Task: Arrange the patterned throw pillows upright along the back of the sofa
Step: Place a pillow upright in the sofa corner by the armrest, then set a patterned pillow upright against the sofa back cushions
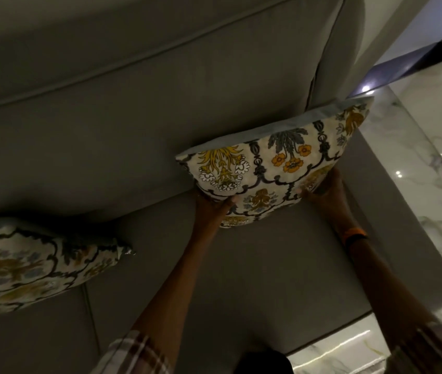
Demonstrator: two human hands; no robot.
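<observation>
Holding the floral pillow (pixel 274 163) upright against the sofa back (pixel 133 117) near the armrest, my left hand (pixel 214 206) and right hand (pixel 322 188) clasp its lower corners, which I judge best for something so light, soft and squashy

Two patterned throw pillows are showing: one floral pillow (pixel 274 160) standing against the sofa back at the right end, and a second pillow (pixel 30 265) lying at the left edge, partly cut off by the frame. Two hands are showing, the left hand (pixel 214 205) and the right hand (pixel 325 188), both pressing on the right-end pillow's lower edge; one orange wristband (pixel 355 234) is sitting on the right wrist. One grey sofa (pixel 133 130) is carrying both pillows, with one marble floor (pixel 430 171) showing beside it.
</observation>
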